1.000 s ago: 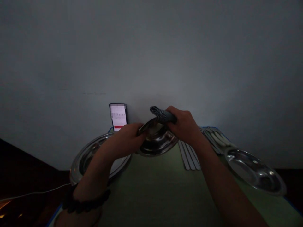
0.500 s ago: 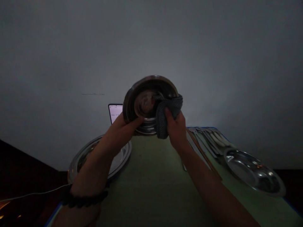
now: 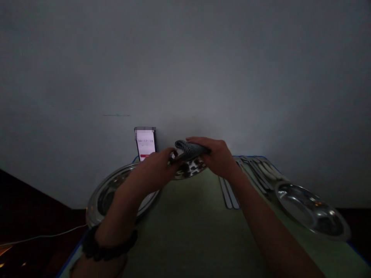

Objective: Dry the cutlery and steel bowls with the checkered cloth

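Observation:
Above the table, a shiny round metal bowl (image 3: 189,170) is tipped so that I see it nearly from the side. My left hand (image 3: 156,168) grips its left edge, thumb and fingers closed on the rim. A grey patterned cloth (image 3: 193,150) lies bunched against the bowl, with my right hand (image 3: 218,156) closed over it and pressing it to the right side. The fingers of both hands partly cover the bowl, and its inside is hidden.
A large metal basin (image 3: 97,200) stands at the left, partly behind my left forearm. Behind it a phone (image 3: 145,143) showing a timer leans upright. On the right lie table knives (image 3: 228,195), several other pieces of cutlery (image 3: 257,173) and an oval metal dish (image 3: 311,212).
The bowl has come down and turned from showing its round face to nearly edge-on. My right hand and the cloth have shifted over its top. More of the phone shows.

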Tool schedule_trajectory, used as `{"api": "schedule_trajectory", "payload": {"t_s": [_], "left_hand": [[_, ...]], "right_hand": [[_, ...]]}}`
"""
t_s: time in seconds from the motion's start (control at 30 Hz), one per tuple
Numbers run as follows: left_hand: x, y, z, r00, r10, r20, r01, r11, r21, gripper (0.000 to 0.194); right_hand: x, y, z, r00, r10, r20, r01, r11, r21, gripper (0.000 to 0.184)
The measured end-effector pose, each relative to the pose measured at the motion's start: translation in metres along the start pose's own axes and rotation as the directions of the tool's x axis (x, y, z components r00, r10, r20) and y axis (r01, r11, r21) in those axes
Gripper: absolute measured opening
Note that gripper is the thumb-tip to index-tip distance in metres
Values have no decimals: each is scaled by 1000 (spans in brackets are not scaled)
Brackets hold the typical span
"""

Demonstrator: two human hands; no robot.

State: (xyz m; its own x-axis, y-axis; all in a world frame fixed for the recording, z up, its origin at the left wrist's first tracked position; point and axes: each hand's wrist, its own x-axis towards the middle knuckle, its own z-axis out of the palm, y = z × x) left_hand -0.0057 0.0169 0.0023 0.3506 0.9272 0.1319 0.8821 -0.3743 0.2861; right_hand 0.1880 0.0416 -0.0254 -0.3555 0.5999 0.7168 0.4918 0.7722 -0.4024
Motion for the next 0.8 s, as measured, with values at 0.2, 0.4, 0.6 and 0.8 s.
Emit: {"api": "schedule_trajectory", "payload": {"t_s": [0.2,0.4,0.6,0.8], "left_hand": [[12,3,32,994,-40,104,26,991,130,32],[18,5,48,995,-48,87,39,994,105,33],[20,5,49,994,-73,77,65,993,96,32],[21,10,47,990,-124,63,117,987,114,30]], "right_hand": [[-6,14,16,991,74,114,-73,997,-17,57],[-8,25,16,985,149,90,-137,982,-127,53],[-13,44,19,980,198,30,-195,977,-90,40],[-28,70,32,922,384,-60,-388,913,-123,23]]}}
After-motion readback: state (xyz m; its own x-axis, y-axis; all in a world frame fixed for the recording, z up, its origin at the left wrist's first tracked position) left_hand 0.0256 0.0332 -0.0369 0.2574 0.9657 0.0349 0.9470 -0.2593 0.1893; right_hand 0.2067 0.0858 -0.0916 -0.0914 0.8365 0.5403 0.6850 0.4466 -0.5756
